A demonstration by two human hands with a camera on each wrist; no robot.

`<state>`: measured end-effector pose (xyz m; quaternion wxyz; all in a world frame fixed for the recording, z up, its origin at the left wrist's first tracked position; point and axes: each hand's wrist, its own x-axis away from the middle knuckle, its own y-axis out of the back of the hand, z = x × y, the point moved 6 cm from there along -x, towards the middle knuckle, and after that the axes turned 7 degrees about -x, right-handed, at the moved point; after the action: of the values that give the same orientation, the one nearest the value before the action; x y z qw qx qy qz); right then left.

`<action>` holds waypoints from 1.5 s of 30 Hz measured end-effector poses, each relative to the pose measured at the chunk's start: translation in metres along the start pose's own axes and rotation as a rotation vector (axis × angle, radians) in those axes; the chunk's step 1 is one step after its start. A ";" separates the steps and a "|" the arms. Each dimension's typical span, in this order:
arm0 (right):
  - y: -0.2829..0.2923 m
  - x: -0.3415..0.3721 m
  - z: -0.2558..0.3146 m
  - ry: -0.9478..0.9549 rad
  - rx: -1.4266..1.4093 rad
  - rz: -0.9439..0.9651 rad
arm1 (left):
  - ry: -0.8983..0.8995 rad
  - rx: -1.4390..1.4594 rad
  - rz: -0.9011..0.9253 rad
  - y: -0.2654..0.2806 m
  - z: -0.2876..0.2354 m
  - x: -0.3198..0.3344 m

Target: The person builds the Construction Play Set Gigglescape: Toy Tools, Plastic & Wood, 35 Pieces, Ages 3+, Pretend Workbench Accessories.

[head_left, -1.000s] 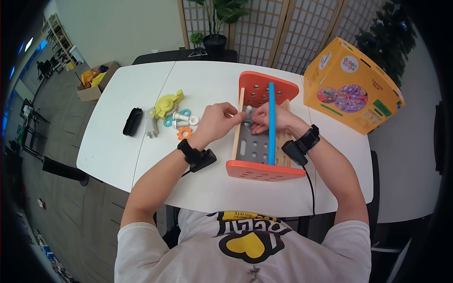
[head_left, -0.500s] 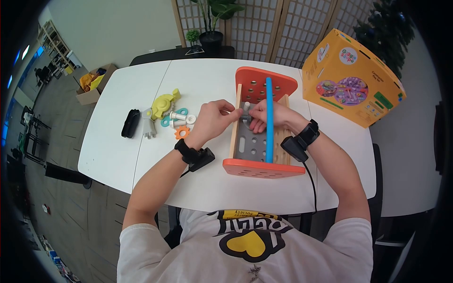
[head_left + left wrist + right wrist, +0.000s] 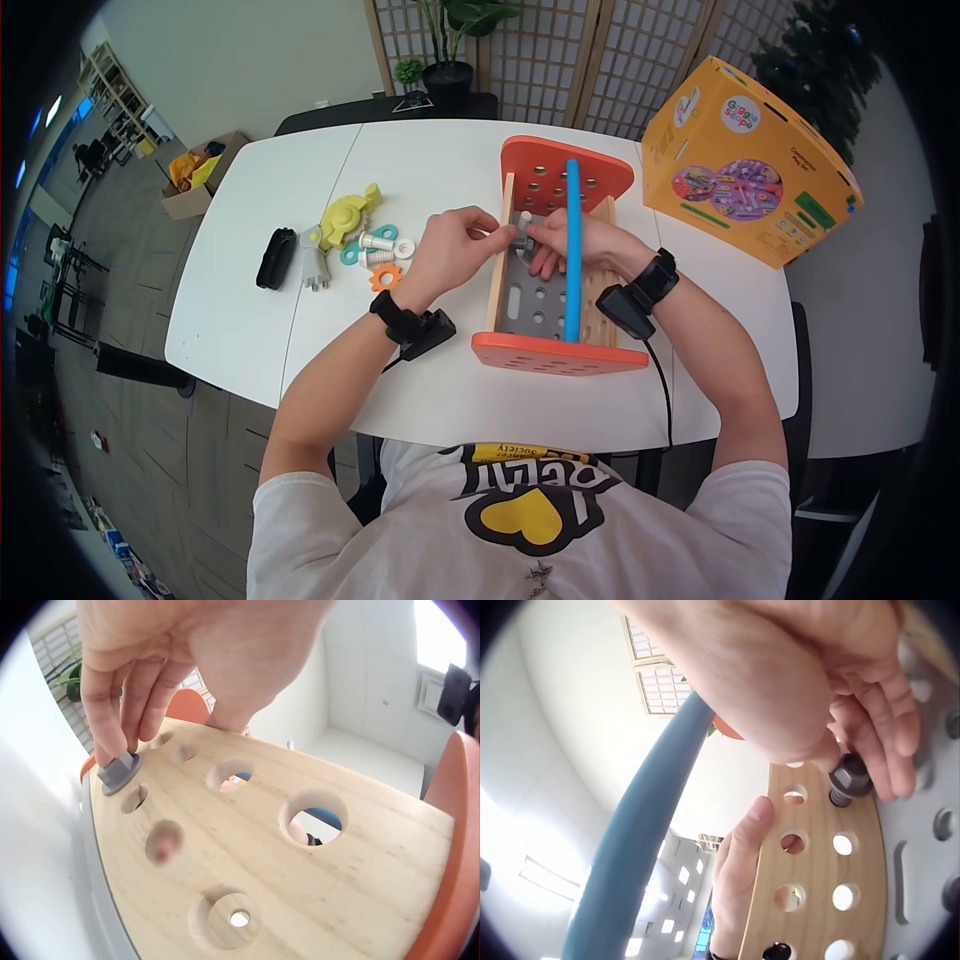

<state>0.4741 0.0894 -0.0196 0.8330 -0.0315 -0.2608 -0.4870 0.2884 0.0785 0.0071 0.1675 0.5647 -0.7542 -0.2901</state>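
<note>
In the left wrist view, the left hand [image 3: 187, 660] has its fingertips on a grey flanged nut [image 3: 120, 774] against the outer face of a wooden side panel [image 3: 255, 817]; its thumb lies at the panel's upper edge. Inside the toy toolbox, the right hand [image 3: 802, 682] pinches a dark grey hex-headed bolt [image 3: 851, 776], whose threaded shank points into a hole of that panel. From above, the left hand [image 3: 455, 252] is outside the panel and the right hand [image 3: 592, 243] reaches under the blue bar [image 3: 573, 290]. A light peg [image 3: 526, 217] stands beside their fingertips.
Left on the white table [image 3: 230, 330] lie a yellow toy piece [image 3: 345, 218], pale bolts [image 3: 378, 257], teal pieces, an orange gear [image 3: 386, 277], a grey piece [image 3: 315, 268] and a black case [image 3: 276, 259]. A large yellow box [image 3: 750, 165] stands at the back right.
The right hand's fingers have shifted around the bolt and now look straighter. The left hand stays at the wooden panel. The head view has moved slightly.
</note>
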 end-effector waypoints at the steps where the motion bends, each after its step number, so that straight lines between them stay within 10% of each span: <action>1: 0.000 -0.001 -0.001 -0.030 0.006 0.005 | 0.002 -0.002 0.002 0.000 0.000 0.000; 45: 0.005 -0.004 -0.004 0.144 0.110 -0.015 | -0.012 0.004 -0.024 -0.002 -0.001 0.000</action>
<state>0.4779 0.0943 -0.0237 0.8463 0.0514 -0.2270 -0.4791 0.2907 0.0782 0.0068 0.1584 0.5725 -0.7488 -0.2940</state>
